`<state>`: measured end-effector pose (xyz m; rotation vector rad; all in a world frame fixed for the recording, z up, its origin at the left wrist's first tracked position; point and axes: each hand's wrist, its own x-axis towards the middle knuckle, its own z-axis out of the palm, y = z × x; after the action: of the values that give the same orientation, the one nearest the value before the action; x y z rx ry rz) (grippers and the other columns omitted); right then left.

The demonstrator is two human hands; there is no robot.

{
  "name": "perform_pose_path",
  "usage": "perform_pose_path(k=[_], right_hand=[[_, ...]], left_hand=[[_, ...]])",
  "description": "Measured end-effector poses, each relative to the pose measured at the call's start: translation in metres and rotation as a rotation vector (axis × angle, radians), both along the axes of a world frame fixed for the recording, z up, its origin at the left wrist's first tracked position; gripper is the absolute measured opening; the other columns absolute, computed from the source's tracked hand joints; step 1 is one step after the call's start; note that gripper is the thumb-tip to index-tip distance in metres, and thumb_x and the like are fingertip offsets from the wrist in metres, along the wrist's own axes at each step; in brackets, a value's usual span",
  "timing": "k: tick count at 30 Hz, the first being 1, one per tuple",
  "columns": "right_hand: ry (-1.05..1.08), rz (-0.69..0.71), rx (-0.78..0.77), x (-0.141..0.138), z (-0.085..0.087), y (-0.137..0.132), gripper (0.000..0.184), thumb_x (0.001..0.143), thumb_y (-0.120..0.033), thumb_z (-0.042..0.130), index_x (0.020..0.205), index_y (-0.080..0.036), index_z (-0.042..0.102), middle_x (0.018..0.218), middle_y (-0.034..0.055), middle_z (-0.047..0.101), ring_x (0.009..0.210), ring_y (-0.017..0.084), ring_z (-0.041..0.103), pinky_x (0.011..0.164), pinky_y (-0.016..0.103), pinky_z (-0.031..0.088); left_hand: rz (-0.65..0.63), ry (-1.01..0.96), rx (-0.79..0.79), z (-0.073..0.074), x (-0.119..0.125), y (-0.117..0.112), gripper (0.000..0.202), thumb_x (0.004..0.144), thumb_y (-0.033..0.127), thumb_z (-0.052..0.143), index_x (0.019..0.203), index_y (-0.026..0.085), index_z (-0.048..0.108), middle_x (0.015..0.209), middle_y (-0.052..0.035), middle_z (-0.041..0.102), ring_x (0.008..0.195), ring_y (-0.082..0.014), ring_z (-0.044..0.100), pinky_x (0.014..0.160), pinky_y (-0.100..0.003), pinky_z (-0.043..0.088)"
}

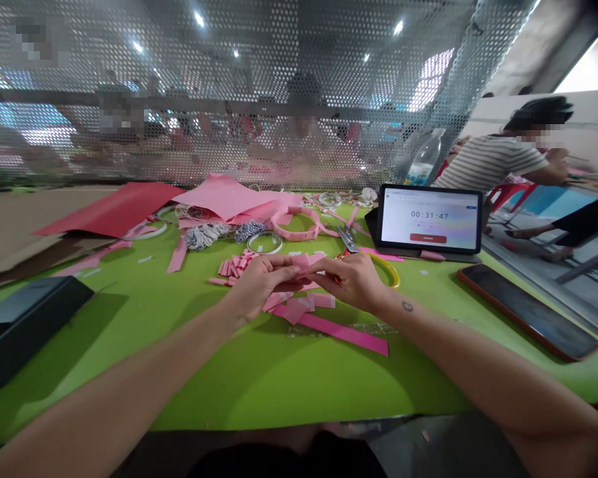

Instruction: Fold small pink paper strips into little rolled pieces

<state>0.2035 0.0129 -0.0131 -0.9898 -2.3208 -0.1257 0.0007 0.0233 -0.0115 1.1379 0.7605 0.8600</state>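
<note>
My left hand (262, 285) and my right hand (351, 282) meet above the green tabletop (279, 378), their fingertips pinching a small piece of pink paper (301, 262) between them. Just left of my left hand lies a heap of short pink paper strips (234, 265). Below my hands, loose pink pieces (299, 307) and a long dark-pink strip (341, 334) lie flat. Past my right hand are a pair of scissors (347, 239) and a yellow hoop (386, 271), partly hidden by that hand. Farther back sits a pink-wrapped ring (293, 226).
A tablet (430, 219) showing a timer stands at the back right, with a phone (528, 312) lying face-up at the right. Red and pink sheets (112, 209), twine bundles (204, 236) and a dark box (24, 325) lie left. A person (493, 159) in a striped top sits beyond a perforated metal screen (229, 86).
</note>
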Motion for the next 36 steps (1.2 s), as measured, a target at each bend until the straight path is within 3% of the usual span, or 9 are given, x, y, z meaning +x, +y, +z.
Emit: perform_pose_path(k=[9, 19, 23, 30, 36], right_hand=[[0.174, -0.061, -0.234, -0.011, 0.007, -0.007, 0.022, 0.084, -0.038, 0.054, 0.087, -0.018, 0.062, 0.059, -0.0025, 0.061, 0.048, 0.006, 0.046, 0.051, 0.020, 0.029], [0.240, -0.050, -0.312, -0.014, 0.008, -0.007, 0.020, 0.083, -0.036, 0.055, 0.087, -0.017, 0.054, 0.058, -0.0031, 0.060, 0.046, 0.006, 0.047, 0.048, 0.018, 0.029], [0.230, -0.039, -0.270, -0.013, 0.007, -0.006, 0.018, 0.085, -0.034, 0.054, 0.093, -0.017, 0.054, 0.057, -0.0041, 0.060, 0.046, 0.005, 0.047, 0.049, 0.018, 0.030], [0.062, 0.021, -0.046, -0.004, 0.000, -0.001, 0.026, 0.086, -0.041, 0.051, 0.100, -0.024, 0.065, 0.053, -0.0042, 0.058, 0.046, 0.005, 0.045, 0.051, 0.019, 0.031], [0.085, 0.010, 0.000, -0.002, 0.000, -0.001, 0.026, 0.086, -0.040, 0.052, 0.100, -0.025, 0.067, 0.054, -0.0040, 0.059, 0.044, 0.005, 0.045, 0.051, 0.019, 0.031]], left_hand=[[-0.013, -0.029, -0.002, -0.001, 0.000, -0.002, 0.021, 0.074, 0.022, 0.068, 0.093, 0.014, 0.069, 0.079, -0.0067, 0.072, 0.076, -0.0183, 0.069, 0.079, -0.033, 0.055], [-0.026, 0.007, 0.045, 0.001, 0.002, -0.005, 0.022, 0.072, 0.026, 0.071, 0.089, 0.011, 0.068, 0.082, -0.0083, 0.072, 0.077, -0.0194, 0.069, 0.076, -0.029, 0.056], [-0.011, 0.013, 0.044, 0.000, 0.002, -0.004, 0.023, 0.072, 0.027, 0.070, 0.089, 0.011, 0.068, 0.081, -0.0083, 0.071, 0.076, -0.0197, 0.069, 0.075, -0.032, 0.056], [-0.014, 0.022, 0.057, 0.004, 0.002, -0.005, 0.022, 0.072, 0.026, 0.070, 0.089, 0.011, 0.067, 0.080, -0.0074, 0.071, 0.074, -0.0174, 0.068, 0.076, -0.031, 0.055], [-0.032, 0.028, 0.076, 0.002, 0.002, -0.005, 0.020, 0.075, 0.026, 0.067, 0.088, 0.011, 0.065, 0.080, -0.0074, 0.071, 0.076, -0.0182, 0.068, 0.077, -0.032, 0.055]])
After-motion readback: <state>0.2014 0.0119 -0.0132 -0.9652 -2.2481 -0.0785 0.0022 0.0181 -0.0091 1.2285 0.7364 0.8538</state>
